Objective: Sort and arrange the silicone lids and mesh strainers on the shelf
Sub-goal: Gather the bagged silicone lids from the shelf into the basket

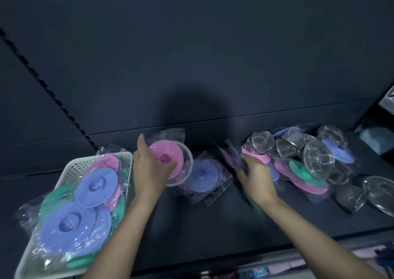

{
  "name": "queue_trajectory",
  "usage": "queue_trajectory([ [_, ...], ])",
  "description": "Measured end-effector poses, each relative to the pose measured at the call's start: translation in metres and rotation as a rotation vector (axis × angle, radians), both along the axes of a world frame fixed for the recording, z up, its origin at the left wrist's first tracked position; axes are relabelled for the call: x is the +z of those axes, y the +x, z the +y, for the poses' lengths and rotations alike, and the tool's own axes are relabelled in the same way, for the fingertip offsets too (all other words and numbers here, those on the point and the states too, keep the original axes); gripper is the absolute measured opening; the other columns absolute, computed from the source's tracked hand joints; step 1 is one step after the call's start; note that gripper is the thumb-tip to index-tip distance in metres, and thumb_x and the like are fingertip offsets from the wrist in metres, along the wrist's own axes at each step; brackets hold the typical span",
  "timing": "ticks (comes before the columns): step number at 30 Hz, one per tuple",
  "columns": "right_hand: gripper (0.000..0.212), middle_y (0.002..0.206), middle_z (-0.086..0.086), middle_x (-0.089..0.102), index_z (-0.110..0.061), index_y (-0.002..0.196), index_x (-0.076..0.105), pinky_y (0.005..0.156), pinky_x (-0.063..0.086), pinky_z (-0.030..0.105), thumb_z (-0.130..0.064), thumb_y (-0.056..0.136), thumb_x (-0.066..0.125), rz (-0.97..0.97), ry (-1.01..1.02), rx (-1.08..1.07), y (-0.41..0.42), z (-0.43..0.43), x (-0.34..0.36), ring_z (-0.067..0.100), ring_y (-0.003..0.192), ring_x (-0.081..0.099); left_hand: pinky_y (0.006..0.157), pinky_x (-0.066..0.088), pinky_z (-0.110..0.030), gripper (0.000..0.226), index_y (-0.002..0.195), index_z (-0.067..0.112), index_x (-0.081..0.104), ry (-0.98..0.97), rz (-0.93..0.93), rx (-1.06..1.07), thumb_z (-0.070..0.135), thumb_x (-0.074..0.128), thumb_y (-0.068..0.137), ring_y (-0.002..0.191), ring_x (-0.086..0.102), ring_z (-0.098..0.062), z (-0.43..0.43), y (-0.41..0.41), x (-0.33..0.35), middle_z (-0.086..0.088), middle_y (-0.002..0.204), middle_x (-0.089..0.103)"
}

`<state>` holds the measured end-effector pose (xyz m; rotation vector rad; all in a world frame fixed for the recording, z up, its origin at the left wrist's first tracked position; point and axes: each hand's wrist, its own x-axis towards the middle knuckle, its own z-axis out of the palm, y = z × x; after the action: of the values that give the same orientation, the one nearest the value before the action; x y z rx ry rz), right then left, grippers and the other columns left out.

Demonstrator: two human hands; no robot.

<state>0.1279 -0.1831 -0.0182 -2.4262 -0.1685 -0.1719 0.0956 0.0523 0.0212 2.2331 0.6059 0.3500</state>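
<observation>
— Dark shelf (pixel 213 214), dark back panel, poor light. What have you got?

— My left hand (pixel 149 170) has its grip closed on a bagged pink lid (pixel 168 158), held just above the shelf near the back edge, beside the white basket (pixel 74 167) at the left end. My right hand (pixel 257 178) is closed on a few bagged lids standing on edge at the left side of the mixed pile (pixel 302 167).

— Where does everything else sit?

— Blue, green and pink lids fill the basket. A blue lid (pixel 201 177) lies flat between my hands. The strainers (pixel 319 157) are tangled with lids toward the right end, two more near the front right.

— How would you do this step well?

— I'd carry the pink one flat into the basket, pinching the lid itself, since the bag looks slippery. With the right I'd lift lids out slowly so the strainers resting on them don't roll off the front edge.

— Anything unclear?

— How many lids my right holds; they're blurred. The basket's front corner and the rightmost strainer are cut off.
</observation>
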Motion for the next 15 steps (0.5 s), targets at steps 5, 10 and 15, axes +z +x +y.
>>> queue_trajectory([
  [5, 0.004, 0.059, 0.010, 0.053, 0.001, 0.079, 0.056, 0.052, 0.028, 0.028, 0.004, 0.076, 0.056, 0.026, 0.165, -0.147, 0.008, -0.003, -0.001, 0.019, 0.053, 0.039, 0.103, 0.034, -0.032, 0.106, 0.151, 0.014, 0.013, -0.264, 0.084, -0.155, 0.017, 0.082, 0.070, 0.129, 0.043, -0.027, -0.025, 0.011, -0.006, -0.008, 0.145, 0.041],
  [10, 0.007, 0.065, 0.015, 0.053, 0.000, 0.083, 0.061, 0.050, 0.032, 0.025, 0.001, 0.080, 0.055, 0.114, 0.337, -0.203, 0.010, -0.008, -0.004, 0.016, 0.059, 0.039, 0.097, 0.034, -0.024, 0.091, 0.151, 0.011, 0.004, -0.398, 0.230, -0.261, 0.016, 0.067, 0.085, 0.129, 0.041, -0.021, -0.030, 0.018, -0.042, -0.008, 0.149, 0.035],
  [15, 0.011, 0.071, 0.018, 0.060, -0.001, 0.087, 0.063, 0.055, 0.043, 0.034, 0.003, 0.080, 0.055, 0.132, 0.429, -0.238, 0.012, -0.009, -0.008, 0.017, 0.062, 0.046, 0.116, 0.022, -0.040, 0.122, 0.151, 0.018, 0.005, -0.351, 0.369, -0.147, 0.049, 0.082, 0.061, 0.140, 0.021, -0.030, -0.021, 0.023, -0.049, -0.011, 0.154, 0.021],
])
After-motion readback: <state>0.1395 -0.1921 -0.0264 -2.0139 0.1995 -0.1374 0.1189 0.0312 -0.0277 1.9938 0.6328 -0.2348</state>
